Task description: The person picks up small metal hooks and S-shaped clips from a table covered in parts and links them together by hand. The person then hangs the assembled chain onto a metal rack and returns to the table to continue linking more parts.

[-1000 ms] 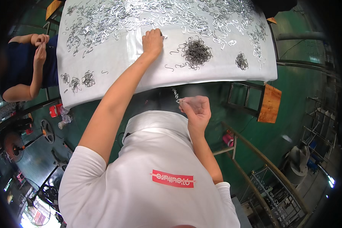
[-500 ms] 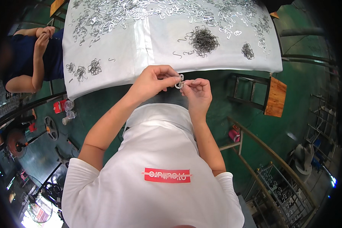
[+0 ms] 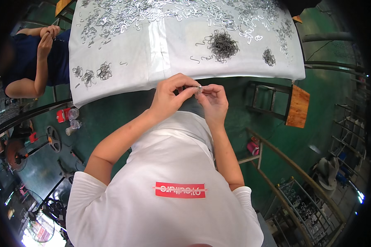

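Observation:
In front of my body, just off the near edge of the table, both hands meet at a small silver metal hook. My left hand pinches it between thumb and forefinger. Right beside it, my right hand has its thumb and fingertips closed against the piece; whether a thin wire is also between them is hidden. Beyond the hands lies a heap of dark bent-wire hooks on the white-covered table. A smaller dark heap sits to its right.
Silver hooks spread across the far part of the table. Small dark wire piles lie at its left, near a co-worker's hands. A wooden-topped stool stands at right, with a metal frame below it. A fan stands at left.
My hands have drawn closer together, and the hook has turned so that less of it shows between the fingertips. My left hand has shifted slightly right.

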Action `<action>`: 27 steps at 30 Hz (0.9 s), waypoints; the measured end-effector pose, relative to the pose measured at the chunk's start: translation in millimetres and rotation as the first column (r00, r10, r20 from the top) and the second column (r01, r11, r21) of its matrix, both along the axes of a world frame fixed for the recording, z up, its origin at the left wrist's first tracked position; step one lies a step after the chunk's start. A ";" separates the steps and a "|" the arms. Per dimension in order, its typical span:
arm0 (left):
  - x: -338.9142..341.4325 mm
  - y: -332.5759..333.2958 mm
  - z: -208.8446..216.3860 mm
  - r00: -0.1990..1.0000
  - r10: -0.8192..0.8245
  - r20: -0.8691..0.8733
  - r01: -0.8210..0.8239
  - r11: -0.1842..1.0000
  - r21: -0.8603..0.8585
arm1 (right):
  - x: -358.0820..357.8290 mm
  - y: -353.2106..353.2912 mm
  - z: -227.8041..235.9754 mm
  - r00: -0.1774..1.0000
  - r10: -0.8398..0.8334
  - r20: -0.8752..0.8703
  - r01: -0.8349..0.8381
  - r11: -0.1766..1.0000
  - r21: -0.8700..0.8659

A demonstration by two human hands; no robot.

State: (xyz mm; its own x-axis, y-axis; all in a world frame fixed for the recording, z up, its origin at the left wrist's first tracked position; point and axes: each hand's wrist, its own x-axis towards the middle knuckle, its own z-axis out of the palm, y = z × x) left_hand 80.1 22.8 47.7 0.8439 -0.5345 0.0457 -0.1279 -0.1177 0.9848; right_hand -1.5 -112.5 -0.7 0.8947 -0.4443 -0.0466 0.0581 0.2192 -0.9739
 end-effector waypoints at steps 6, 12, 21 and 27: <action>-0.4 4.6 -9.9 0.997 0.022 0.073 -0.019 0.999 -0.034 | 21.0 -49.8 -14.1 0.978 0.055 -0.199 -0.143 0.878 -0.458; -3.4 11.2 -15.9 0.998 0.042 0.055 -0.041 0.999 -0.016 | 88.4 -100.2 -55.1 0.948 -0.009 -0.317 -0.291 0.375 -0.880; -4.9 20.3 -18.6 0.994 0.104 0.016 -0.103 0.994 -0.037 | 114.3 -111.9 -74.8 0.899 0.073 -0.432 -0.437 0.201 -0.876; -12.2 29.0 -23.3 0.989 0.145 0.037 -0.141 0.985 -0.095 | 121.3 -101.4 -66.7 0.826 0.054 -0.561 -0.561 -0.020 -0.827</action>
State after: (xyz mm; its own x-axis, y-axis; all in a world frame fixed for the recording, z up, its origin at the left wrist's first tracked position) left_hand 67.9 51.7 24.4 0.9076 -0.4000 0.1274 -0.1593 -0.0474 0.9861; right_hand 119.7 -213.9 -67.4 0.9908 0.0102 -0.1352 -0.0211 -0.9735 -0.2275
